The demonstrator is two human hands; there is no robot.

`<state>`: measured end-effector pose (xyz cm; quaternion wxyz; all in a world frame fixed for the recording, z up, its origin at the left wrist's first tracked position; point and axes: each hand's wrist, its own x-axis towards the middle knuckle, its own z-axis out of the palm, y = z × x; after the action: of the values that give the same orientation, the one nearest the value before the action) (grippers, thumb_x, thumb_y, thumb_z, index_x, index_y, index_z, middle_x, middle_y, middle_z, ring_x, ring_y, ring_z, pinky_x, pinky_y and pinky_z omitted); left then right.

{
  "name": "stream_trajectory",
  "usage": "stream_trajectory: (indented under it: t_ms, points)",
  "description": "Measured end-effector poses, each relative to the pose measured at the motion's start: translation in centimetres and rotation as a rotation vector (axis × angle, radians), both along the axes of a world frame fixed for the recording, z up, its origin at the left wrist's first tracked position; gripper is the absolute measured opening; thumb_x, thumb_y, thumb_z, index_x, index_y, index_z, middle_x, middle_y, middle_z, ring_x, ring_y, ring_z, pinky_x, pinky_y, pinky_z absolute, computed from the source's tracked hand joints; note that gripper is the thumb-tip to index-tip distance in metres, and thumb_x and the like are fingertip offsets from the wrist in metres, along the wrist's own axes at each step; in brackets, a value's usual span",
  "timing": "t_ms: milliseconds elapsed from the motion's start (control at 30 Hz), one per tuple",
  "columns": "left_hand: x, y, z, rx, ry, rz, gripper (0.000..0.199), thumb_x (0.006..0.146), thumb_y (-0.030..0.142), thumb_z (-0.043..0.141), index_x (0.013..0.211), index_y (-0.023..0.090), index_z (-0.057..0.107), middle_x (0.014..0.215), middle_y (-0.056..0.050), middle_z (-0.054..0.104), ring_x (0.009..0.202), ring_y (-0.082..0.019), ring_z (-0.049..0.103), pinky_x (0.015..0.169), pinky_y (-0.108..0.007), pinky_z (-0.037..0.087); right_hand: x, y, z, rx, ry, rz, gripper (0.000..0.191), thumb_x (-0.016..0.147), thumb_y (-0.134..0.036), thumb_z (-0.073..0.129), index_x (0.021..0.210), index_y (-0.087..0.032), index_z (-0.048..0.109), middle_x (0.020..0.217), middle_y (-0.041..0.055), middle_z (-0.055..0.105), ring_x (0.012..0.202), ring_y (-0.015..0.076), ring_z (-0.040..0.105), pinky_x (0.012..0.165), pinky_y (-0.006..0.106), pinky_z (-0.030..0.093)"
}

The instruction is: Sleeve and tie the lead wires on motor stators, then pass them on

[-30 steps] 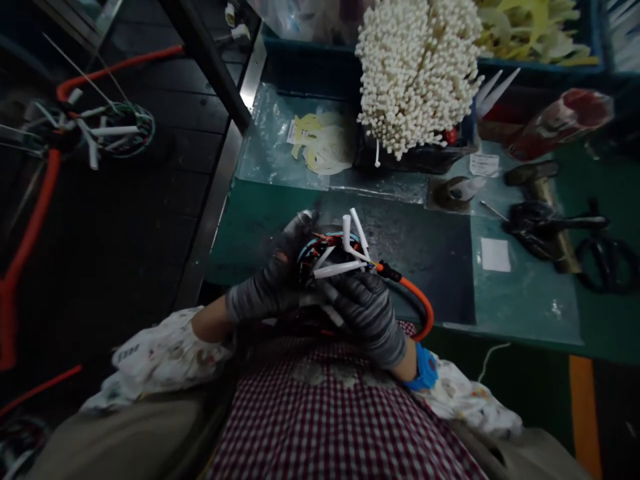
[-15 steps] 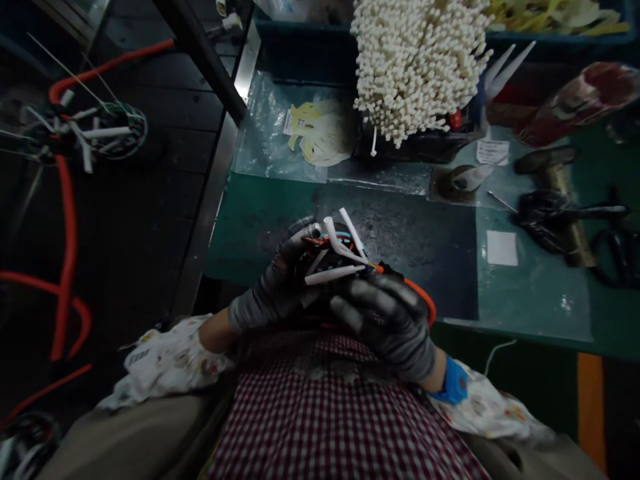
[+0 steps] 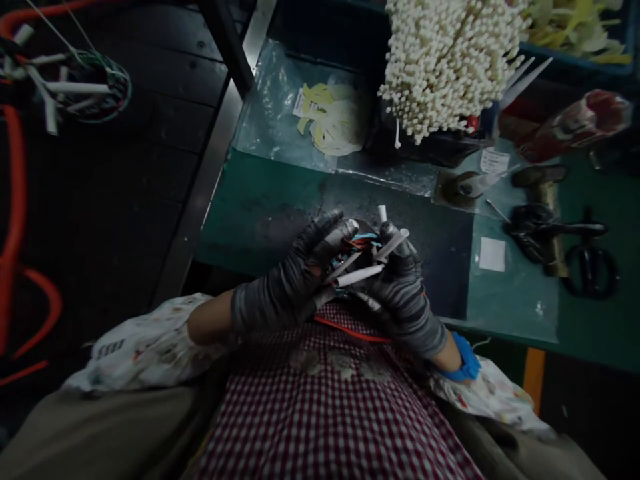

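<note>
Between my gloved hands, close to my apron at the table's front edge, is a round motor stator [image 3: 364,243] with coloured windings. White sleeves [image 3: 358,275] stick out from its middle. My left hand [image 3: 295,277] is curled round its left side. On the right, my right hand [image 3: 404,290] grips it, with fingers over the edge near two of the sleeves. An orange cable [image 3: 350,329] runs below the stator across my checked apron. Both gloves cover much of the stator's rim and its underside.
A dense bundle of white-tipped sticks [image 3: 450,67] stands at the back. Yellow strips [image 3: 335,123] lie on plastic at the back left. To the right are a hammer [image 3: 543,213], scissors [image 3: 590,267] and a red container [image 3: 585,123]. Another stator [image 3: 100,90] hangs far left.
The stator has turned in my hands. Its orange cable has gone from my right side to below it. My right hand has moved up and closed round the right side; the view has shifted slightly.
</note>
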<state>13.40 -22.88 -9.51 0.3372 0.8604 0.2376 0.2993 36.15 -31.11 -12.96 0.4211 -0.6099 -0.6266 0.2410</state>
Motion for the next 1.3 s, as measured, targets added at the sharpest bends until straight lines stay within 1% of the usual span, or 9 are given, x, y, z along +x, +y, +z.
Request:
stream_trajectory:
  t_ms: [200,300,400,533,633,767,967,1133,1300]
  points:
    - [-0.3,-0.2,0.6,-0.019,-0.006,0.002,0.094,0.101,0.017,0.058,0.179,0.035,0.011,0.180,-0.012,0.038,0.169,-0.037,0.035,0.137,-0.061,0.039,-1.2,-0.5,-0.6,0.080,-0.152,-0.125,0.074,0.099,-0.046,0.078,0.166,-0.037,0.049,0.150,0.0112,0.068,0.124,0.0348,0.068,0.106,0.056,0.060]
    - [-0.1,-1.6,-0.9,-0.079,-0.086,0.105,0.086,0.103,0.023,0.063,0.177,0.035,0.021,0.179,-0.013,0.038,0.165,-0.037,0.041,0.133,-0.060,0.046,-1.7,-1.0,-0.6,0.119,-0.310,-0.144,0.070,0.099,-0.046,0.078,0.163,-0.038,0.051,0.147,0.0103,0.071,0.124,0.0336,0.069,0.107,0.052,0.059]
    - [0.6,-3.4,-3.2,-0.183,-0.223,0.276,0.089,0.102,0.046,0.076,0.174,0.040,0.024,0.173,-0.012,0.044,0.160,-0.039,0.049,0.125,-0.058,0.057,-2.1,-1.7,-0.4,0.071,-0.401,-0.129,0.063,0.100,-0.048,0.079,0.158,-0.034,0.059,0.149,0.0131,0.070,0.131,0.0349,0.068,0.109,0.051,0.058]
    - [1.7,-4.2,-4.6,-0.151,-0.215,0.362,0.084,0.101,0.058,0.076,0.170,0.038,0.030,0.165,-0.013,0.052,0.159,-0.039,0.050,0.125,-0.059,0.056,-1.9,-2.3,-0.2,0.082,-0.391,-0.143,0.048,0.101,-0.045,0.078,0.146,-0.035,0.069,0.158,0.0140,0.064,0.140,0.0376,0.063,0.111,0.056,0.057]
    - [2.5,-3.6,-3.6,-0.149,-0.197,0.353,0.072,0.106,0.051,0.071,0.167,0.036,0.035,0.158,-0.013,0.058,0.154,-0.034,0.055,0.125,-0.057,0.057,-0.8,-2.2,0.2,0.096,-0.243,-0.090,0.049,0.101,-0.038,0.078,0.148,-0.043,0.066,0.162,0.0085,0.062,0.141,0.0359,0.064,0.110,0.059,0.060]
    - [3.3,-3.0,-1.6,-0.074,-0.111,0.335,0.069,0.105,0.033,0.069,0.166,0.032,0.037,0.160,-0.014,0.055,0.156,-0.033,0.052,0.127,-0.056,0.054,0.9,-1.7,0.9,0.052,-0.018,-0.073,0.081,0.104,-0.032,0.072,0.174,-0.043,0.032,0.157,0.0102,0.065,0.131,0.0292,0.073,0.098,0.050,0.069]
    - [4.2,-2.7,0.2,0.031,-0.013,0.256,0.087,0.101,0.017,0.061,0.175,0.034,0.019,0.166,-0.011,0.052,0.162,-0.033,0.045,0.137,-0.059,0.041,2.8,-0.8,0.9,0.167,-0.196,0.081,0.048,0.099,-0.021,0.075,0.142,-0.043,0.072,0.175,0.0033,0.045,0.146,0.0346,0.063,0.113,0.058,0.064]
    - [4.2,-2.4,0.2,0.051,-0.007,0.234,0.083,0.102,0.018,0.059,0.175,0.029,0.020,0.169,-0.011,0.049,0.164,-0.032,0.042,0.138,-0.055,0.040,2.7,-1.0,0.3,0.155,-0.163,0.081,0.048,0.095,-0.020,0.080,0.136,-0.045,0.074,0.181,-0.0026,0.033,0.147,0.0355,0.061,0.115,0.057,0.062]
    - [4.2,-2.3,-0.4,0.056,-0.074,0.249,0.079,0.098,0.017,0.062,0.170,0.024,0.031,0.164,-0.012,0.054,0.159,-0.031,0.046,0.138,-0.050,0.040,1.7,-1.3,0.7,-0.080,0.029,-0.076,0.071,0.098,-0.026,0.080,0.161,-0.043,0.052,0.174,0.0097,0.046,0.142,0.0356,0.066,0.115,0.059,0.062]
